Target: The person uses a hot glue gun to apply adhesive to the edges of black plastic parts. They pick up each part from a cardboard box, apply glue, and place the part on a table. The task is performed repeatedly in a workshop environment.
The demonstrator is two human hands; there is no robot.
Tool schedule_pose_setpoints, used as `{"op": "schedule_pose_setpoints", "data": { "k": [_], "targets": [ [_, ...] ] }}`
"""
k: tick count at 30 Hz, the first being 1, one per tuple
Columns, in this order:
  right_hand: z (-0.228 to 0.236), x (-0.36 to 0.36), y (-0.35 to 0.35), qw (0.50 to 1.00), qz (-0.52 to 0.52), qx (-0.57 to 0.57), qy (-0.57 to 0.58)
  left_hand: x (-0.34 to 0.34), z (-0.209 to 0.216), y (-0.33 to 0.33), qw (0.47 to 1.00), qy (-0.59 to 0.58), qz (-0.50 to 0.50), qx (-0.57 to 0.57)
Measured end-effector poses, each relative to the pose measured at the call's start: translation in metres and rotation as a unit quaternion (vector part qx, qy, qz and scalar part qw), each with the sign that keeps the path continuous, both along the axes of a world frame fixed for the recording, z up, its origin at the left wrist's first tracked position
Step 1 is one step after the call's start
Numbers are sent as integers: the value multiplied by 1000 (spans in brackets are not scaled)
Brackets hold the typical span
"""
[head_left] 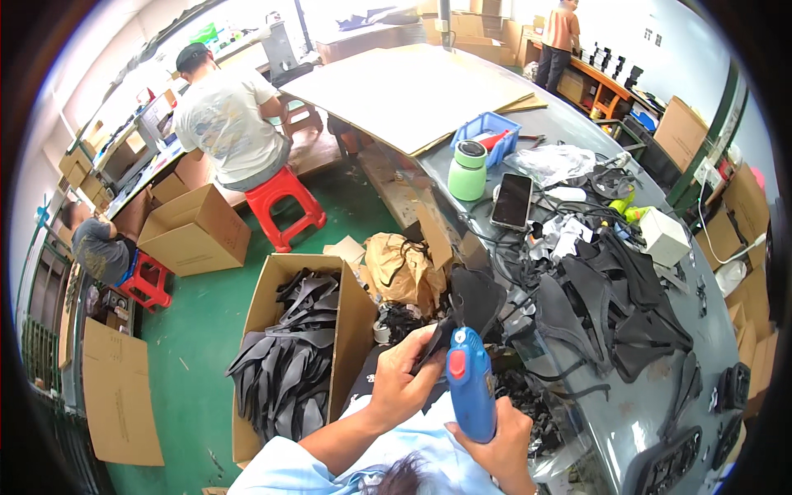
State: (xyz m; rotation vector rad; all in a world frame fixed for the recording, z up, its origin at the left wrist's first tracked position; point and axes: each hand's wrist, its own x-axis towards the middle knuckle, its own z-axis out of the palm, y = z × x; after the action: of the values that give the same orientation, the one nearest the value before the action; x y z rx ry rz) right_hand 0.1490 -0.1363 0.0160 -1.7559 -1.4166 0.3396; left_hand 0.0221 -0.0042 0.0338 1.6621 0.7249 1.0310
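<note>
My right hand [505, 445] is wrapped round the lower part of a blue handheld power tool [473, 404] with a red button, its narrow tip pointing up and away. Pinched in my left hand [403, 375] is a curved black padded piece [474, 297]. The tool's tip is right beside the piece, close to my left fingers; whether they touch I cannot tell. To the left of my arm, an open cardboard box [351, 355] holds several similar black curved pieces [293, 363]. More black padded pieces [577, 305] lie heaped on the grey table [627, 421] to my right.
On the table are a phone [512, 200], a green bottle [468, 173], a blue bin [503, 132] and a white box [662, 237]. Brown paper [404, 271] lies beyond the open box. A person [231, 124] sits on a red stool [285, 202]; two others are farther off.
</note>
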Motion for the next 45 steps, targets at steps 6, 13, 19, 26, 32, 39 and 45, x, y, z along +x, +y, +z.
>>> {"op": "schedule_pose_setpoints", "data": {
  "k": [6,13,19,26,32,39,45],
  "targets": [
    [18,19,19,965,-73,75,240,-1,-3,-2,985,8,-157,-67],
    [31,38,17,941,-107,62,316,9,8,-7,994,-18,6,109],
    [34,31,23,902,-131,141,387,9,-38,-57,899,-36,-421,-112],
    [47,23,26,914,-79,138,372,43,-24,-48,842,-375,-212,-325],
    [24,13,6,974,-42,9,223,24,-5,-11,864,-416,-188,-213],
    [15,-12,-5,999,-15,27,15,20,4,3,858,-487,-105,-121],
    [19,-14,0,998,1,61,-15,16,-6,7,869,-478,-95,-81]
  ]
}}
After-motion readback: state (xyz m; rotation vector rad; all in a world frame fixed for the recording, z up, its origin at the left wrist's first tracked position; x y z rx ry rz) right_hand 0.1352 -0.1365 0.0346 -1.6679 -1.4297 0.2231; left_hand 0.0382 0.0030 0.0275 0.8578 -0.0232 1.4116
